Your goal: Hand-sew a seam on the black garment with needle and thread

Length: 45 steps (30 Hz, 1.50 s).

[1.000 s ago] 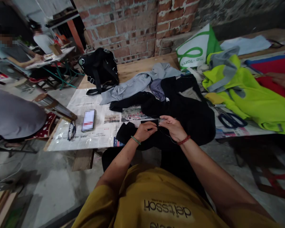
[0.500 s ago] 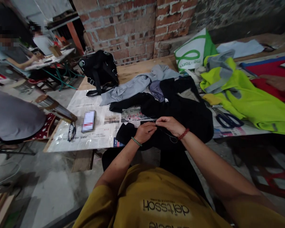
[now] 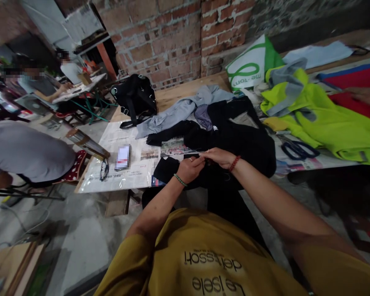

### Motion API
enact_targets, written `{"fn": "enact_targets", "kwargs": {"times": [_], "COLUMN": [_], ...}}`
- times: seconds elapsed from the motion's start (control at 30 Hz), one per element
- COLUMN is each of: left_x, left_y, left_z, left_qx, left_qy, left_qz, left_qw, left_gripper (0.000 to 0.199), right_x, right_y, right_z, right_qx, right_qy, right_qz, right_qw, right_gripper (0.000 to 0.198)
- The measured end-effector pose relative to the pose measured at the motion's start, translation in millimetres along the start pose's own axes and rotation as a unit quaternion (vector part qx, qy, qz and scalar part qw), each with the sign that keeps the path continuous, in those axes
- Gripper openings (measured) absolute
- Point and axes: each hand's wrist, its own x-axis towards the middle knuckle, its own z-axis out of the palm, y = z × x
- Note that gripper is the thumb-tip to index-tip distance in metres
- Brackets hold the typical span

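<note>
Above the black garment [image 3: 240, 142], my two hands meet fingertip to fingertip. My left hand [image 3: 191, 167], with a green bead bracelet at the wrist and a ring, is closed in a pinch; what lies in it is too small to make out. Pinched too is my right hand [image 3: 219, 158], which wears a red bead bracelet. A thin thread [image 3: 228, 176] hangs faintly below it, over the dark cloth. Part of the garment lies under both hands, at the table's near edge.
A phone [image 3: 122, 157] and glasses [image 3: 104, 169] lie on the newspaper-covered table [image 3: 135, 179]. Behind are a black bag [image 3: 134, 96] and a grey cloth [image 3: 172, 115]. Scissors [image 3: 299, 150] and a neon yellow garment [image 3: 323, 119] lie right. A person in grey [image 3: 27, 148] sits left.
The view has turned a little left. My hands have drawn closer together, and the thin line and thread loop seen around the fingers before are now mostly hidden or faint.
</note>
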Motion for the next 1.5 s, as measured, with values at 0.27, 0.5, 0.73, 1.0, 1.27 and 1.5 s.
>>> {"fn": "enact_targets", "kwargs": {"times": [0.27,0.5,0.73,1.0,1.27,1.5], "left_x": [3.0,0.7,-2.4,-7.7,-4.1,-10.6], "left_y": [8.4,3.9,-3.2,-5.4,-0.6,2.9], "left_z": [-5.1,8.1,9.4,10.9,5.1,5.6], "left_qx": [-0.055,-0.176,-0.306,-0.365,-0.321,-0.341], "left_qy": [0.054,0.092,0.086,0.085,0.089,0.042], "left_qz": [-0.108,-0.169,-0.215,-0.245,-0.207,-0.197], "left_qw": [0.991,0.965,0.923,0.894,0.920,0.918], "left_gripper": [0.022,0.015,0.008,0.003,0.007,0.012], "right_x": [-10.7,-13.8,-12.4,-8.6,6.8,16.7], "right_y": [17.1,15.3,13.6,11.2,-2.1,-20.0], "right_z": [-2.9,7.9,21.0,15.8,11.4,-11.1], "right_qx": [0.095,-0.095,0.009,0.064,0.029,0.085], "right_qy": [0.004,0.116,0.168,0.118,0.034,0.092], "right_qz": [-0.105,-0.175,-0.168,-0.137,-0.051,-0.047], "right_qw": [0.990,0.973,0.971,0.981,0.998,0.991], "right_gripper": [0.020,0.013,0.010,0.015,0.011,0.016]}}
